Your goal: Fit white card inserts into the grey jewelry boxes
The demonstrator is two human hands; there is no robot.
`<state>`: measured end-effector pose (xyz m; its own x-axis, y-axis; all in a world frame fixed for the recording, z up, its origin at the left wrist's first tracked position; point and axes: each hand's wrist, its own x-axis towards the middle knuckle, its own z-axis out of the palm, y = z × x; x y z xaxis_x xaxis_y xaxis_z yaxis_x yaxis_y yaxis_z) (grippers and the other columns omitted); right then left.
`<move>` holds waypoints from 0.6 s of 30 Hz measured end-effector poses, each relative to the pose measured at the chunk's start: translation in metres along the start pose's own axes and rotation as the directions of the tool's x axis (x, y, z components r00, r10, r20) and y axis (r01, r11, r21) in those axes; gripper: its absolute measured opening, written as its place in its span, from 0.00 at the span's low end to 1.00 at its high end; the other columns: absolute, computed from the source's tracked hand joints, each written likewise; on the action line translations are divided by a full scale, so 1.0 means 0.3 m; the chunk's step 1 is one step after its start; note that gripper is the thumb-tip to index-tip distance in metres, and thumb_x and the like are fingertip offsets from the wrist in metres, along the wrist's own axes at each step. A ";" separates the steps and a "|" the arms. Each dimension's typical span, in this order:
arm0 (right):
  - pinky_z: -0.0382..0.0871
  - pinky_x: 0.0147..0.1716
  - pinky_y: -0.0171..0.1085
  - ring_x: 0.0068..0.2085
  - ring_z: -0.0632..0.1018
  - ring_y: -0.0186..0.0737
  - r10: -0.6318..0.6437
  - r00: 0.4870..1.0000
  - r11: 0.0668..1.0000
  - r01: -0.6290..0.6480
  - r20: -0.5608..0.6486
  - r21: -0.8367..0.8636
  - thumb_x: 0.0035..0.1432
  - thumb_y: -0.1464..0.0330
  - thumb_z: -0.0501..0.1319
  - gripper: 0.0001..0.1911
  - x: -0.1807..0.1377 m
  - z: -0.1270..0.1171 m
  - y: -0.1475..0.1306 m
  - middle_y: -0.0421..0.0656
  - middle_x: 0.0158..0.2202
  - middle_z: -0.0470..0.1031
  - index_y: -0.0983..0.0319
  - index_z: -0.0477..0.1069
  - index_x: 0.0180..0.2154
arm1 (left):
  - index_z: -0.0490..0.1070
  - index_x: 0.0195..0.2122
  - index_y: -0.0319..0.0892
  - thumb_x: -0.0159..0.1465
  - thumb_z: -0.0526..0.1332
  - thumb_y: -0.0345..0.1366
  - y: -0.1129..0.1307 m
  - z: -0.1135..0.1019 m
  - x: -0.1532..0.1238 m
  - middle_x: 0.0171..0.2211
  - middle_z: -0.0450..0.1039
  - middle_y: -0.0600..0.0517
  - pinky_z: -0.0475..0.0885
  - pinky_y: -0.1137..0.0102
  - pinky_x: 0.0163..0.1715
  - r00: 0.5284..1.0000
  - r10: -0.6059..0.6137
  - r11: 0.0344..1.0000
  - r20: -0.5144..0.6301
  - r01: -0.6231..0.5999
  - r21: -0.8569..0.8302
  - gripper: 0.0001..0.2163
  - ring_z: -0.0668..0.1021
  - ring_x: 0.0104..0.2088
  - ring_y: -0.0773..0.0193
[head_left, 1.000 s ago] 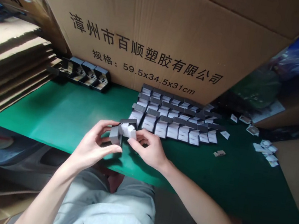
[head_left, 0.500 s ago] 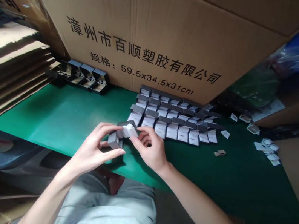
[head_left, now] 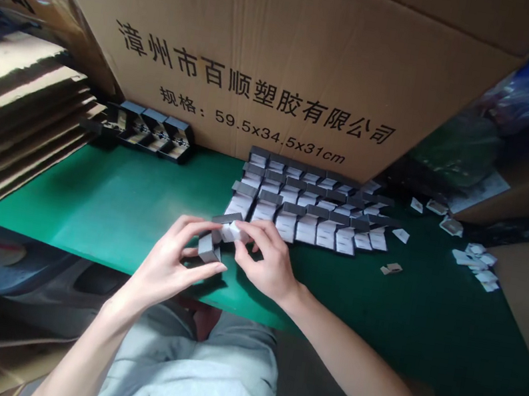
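Observation:
Between my hands, above the table's near edge, is a small dark grey hinged jewellery box [head_left: 209,248] with its lid raised. My left hand [head_left: 173,257] grips the box from the left, thumb below and fingers above. My right hand [head_left: 267,259] pinches a small white insert [head_left: 232,230] at the box's opening; whether it sits fully inside cannot be made out. Just beyond my hands stand rows of similar grey boxes [head_left: 310,212] with raised lids and white inserts.
Several open black boxes [head_left: 151,132] stand at the back left of the green table [head_left: 112,199]. Loose white inserts [head_left: 476,264] lie at the right. A large carton [head_left: 271,37] walls off the back, and stacked cardboard [head_left: 17,129] borders the left.
My right fingers have moved over the white insert and pressed closer to the box. The box has shifted slightly right in my left hand's grip.

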<state>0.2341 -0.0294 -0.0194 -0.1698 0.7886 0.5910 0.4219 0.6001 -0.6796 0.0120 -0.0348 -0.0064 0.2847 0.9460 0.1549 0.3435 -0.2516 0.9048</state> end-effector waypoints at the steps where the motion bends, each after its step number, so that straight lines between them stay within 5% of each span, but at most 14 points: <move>1: 0.81 0.41 0.39 0.39 0.80 0.39 -0.011 1.000 1.000 0.011 -0.005 0.005 0.69 0.71 0.60 0.14 -0.001 0.001 0.002 0.46 0.44 0.76 0.56 0.76 0.54 | 0.76 0.57 0.52 0.60 0.75 0.46 -0.001 0.001 -0.001 0.55 0.69 0.46 0.85 0.63 0.42 1.000 0.005 1.000 0.002 -0.005 0.004 0.25 0.79 0.53 0.50; 9: 0.81 0.38 0.38 0.34 0.79 0.36 0.058 0.998 0.998 -0.058 0.008 0.029 0.71 0.65 0.62 0.08 -0.007 0.002 -0.002 0.45 0.42 0.75 0.57 0.79 0.47 | 0.76 0.58 0.52 0.60 0.75 0.45 -0.001 0.008 -0.002 0.55 0.69 0.46 0.86 0.62 0.43 1.000 0.017 1.000 0.013 -0.017 0.005 0.25 0.80 0.52 0.50; 18: 0.83 0.48 0.39 0.42 0.83 0.40 0.128 0.992 0.991 -0.128 0.016 0.030 0.72 0.63 0.63 0.13 -0.017 0.003 0.007 0.45 0.42 0.81 0.55 0.79 0.54 | 0.77 0.57 0.51 0.60 0.75 0.46 0.007 0.008 -0.003 0.54 0.70 0.46 0.87 0.58 0.45 1.000 0.008 1.000 0.008 -0.008 0.010 0.25 0.80 0.52 0.49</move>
<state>0.2351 -0.0321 -0.0242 -0.1288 0.8608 0.4923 0.4134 0.4979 -0.7624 0.0147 -0.0367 -0.0055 0.2948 0.9422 0.1591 0.3496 -0.2613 0.8997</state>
